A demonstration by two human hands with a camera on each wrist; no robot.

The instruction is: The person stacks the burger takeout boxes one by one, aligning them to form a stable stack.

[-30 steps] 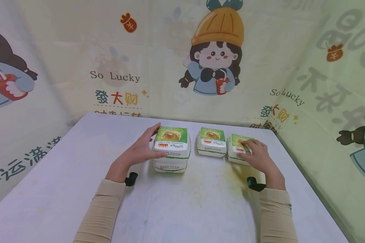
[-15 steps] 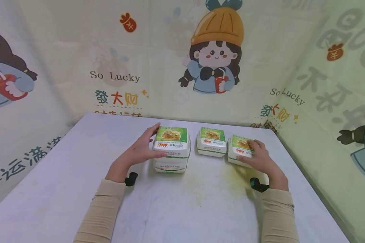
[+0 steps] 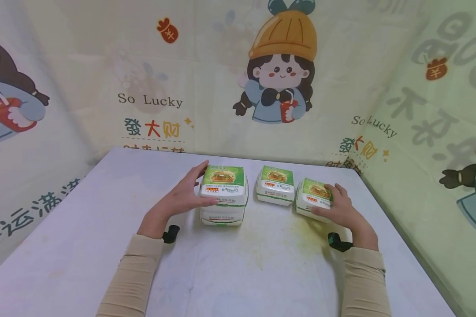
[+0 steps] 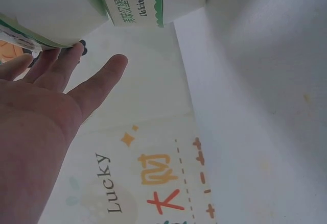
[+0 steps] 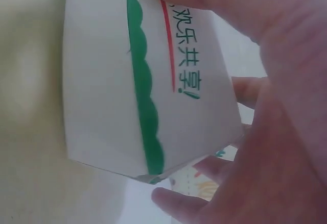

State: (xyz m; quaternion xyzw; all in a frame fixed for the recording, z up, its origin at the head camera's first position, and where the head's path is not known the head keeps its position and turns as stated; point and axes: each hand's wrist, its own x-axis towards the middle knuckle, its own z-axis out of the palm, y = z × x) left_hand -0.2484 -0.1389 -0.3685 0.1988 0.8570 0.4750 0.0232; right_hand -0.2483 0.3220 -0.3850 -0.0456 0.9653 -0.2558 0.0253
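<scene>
Two green-and-white burger boxes stand stacked left of centre, the top box (image 3: 224, 185) on the lower box (image 3: 222, 216). My left hand (image 3: 196, 189) rests against the top box's left side, fingers straight and thumb on its front face; the left wrist view shows these fingers (image 4: 76, 66) touching the box (image 4: 46, 9). A single box (image 3: 276, 185) sits in the middle. My right hand (image 3: 333, 202) grips the rightmost box (image 3: 314, 196), thumb on its front and fingers round its right side. In the right wrist view that box (image 5: 102, 81) fills the frame, held by the hand (image 5: 276, 132).
The white table (image 3: 242, 273) has a yellowish stain in front of the boxes. Cartoon-printed cloth walls (image 3: 154, 101) close in the back and both sides. The right table edge (image 3: 384, 211) runs close beside my right hand.
My right hand slid off the top of the rightmost box to its right side and now grips it; the box shifted slightly. The left hand and the stack stayed put.
</scene>
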